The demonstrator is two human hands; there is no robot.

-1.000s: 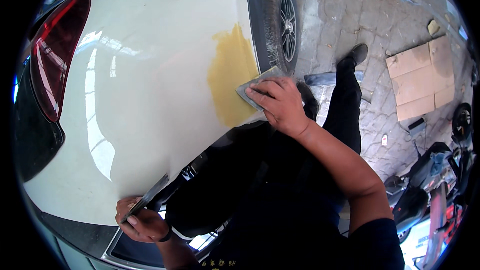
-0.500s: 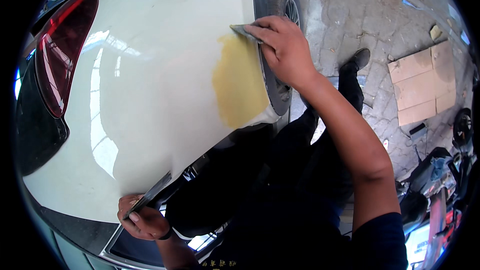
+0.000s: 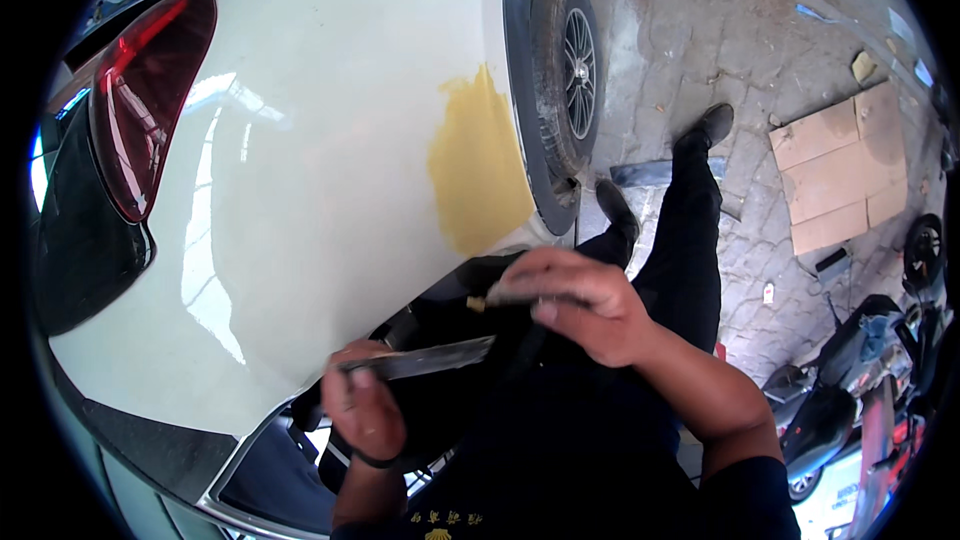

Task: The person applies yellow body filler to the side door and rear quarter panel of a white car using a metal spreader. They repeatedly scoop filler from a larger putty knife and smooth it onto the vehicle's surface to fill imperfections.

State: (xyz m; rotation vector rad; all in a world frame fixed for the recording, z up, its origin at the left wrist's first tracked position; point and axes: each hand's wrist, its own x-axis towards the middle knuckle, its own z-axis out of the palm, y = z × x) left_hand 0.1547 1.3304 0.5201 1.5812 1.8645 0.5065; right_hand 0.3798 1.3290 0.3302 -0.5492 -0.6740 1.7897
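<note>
My left hand (image 3: 368,408) is closed on a flat putty knife (image 3: 440,356), its greyish blade pointing right. Facing it, my right hand (image 3: 592,308) grips a grey putty spreader (image 3: 512,291), slightly blurred, with a dab of yellow putty (image 3: 476,304) at its tip. The spreader and the knife are a little apart, in front of my dark clothing. Beyond them, a smooth patch of yellow body filler (image 3: 478,170) covers the white car panel (image 3: 320,140) beside the wheel arch.
A red tail light (image 3: 150,105) is at the panel's left, and a wheel (image 3: 572,70) stands past the arch. Flattened cardboard (image 3: 840,168) lies on the paved floor (image 3: 680,50). A parked motorbike (image 3: 850,370) is at the right.
My right hand has left the top of the filler patch and come down with the spreader, which now carries putty. My left hand has moved right and slightly up with the knife.
</note>
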